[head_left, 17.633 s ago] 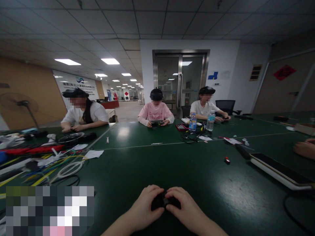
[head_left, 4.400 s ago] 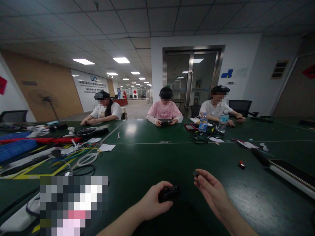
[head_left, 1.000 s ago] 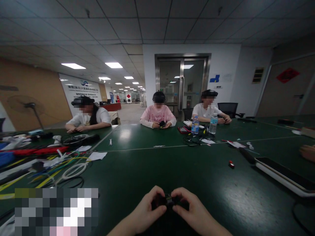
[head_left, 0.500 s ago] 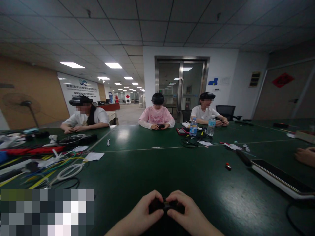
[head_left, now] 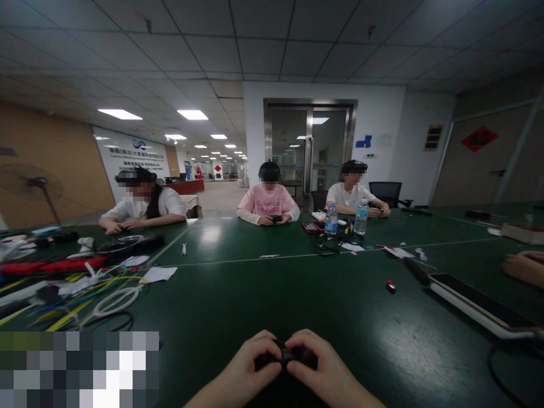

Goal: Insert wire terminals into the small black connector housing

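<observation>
Both hands meet low in the middle of the head view, just above the green table (head_left: 204, 317). Between them is a small dark object (head_left: 287, 354), mostly covered by the fingers, and its kind cannot be made out. My left hand (head_left: 255, 362) is closed on its left side, thumb and fingertips curled against it. From the other side my right hand (head_left: 314, 360) grips it in the same way, thumb below and fingers above. The fingertips of the two hands nearly touch.
Tangled cables (head_left: 114, 300) and tools lie on the left. To the right are a small red object (head_left: 390, 286) and a white-edged device with a dark top (head_left: 476, 303). Two bottles (head_left: 361, 220) stand farther back. Several people sit around the table; one person's hand (head_left: 525, 269) shows at right.
The view has shifted slightly, so the room's contents sit a little farther left. Both hands keep the same hold on the small dark object.
</observation>
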Demonstrator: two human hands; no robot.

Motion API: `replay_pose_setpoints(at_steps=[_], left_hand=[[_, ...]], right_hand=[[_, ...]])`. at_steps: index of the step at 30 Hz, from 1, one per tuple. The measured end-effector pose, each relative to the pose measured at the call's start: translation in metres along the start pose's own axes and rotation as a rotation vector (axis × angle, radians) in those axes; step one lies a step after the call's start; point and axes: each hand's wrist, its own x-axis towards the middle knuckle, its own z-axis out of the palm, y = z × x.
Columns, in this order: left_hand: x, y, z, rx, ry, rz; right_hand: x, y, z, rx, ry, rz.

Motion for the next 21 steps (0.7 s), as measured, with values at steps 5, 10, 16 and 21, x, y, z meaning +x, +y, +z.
replay_pose_setpoints(at_steps=[5,10,16,21], left_hand=[[-0.0006,-0.0015,-0.0004,0.000,-0.012,-0.003],[-0.0008,-0.0014,-0.0002,-0.012,-0.003,0.011],[-0.0014,-0.0022,-0.0011,0.010,-0.024,-0.013],[-0.0023,-0.0047,0.0007,-0.072,-0.006,-0.077]], right_hand=[[0.0001,0.0019,0.0008,0.004,0.009,-0.011],[-0.0005,0.0015,0.0012,0.000,0.006,-0.005],[-0.0003,0.0038,0.0022,0.010,0.004,0.002],[-0.0001,0.0034,0.0020,0.024,-0.012,-0.011]])
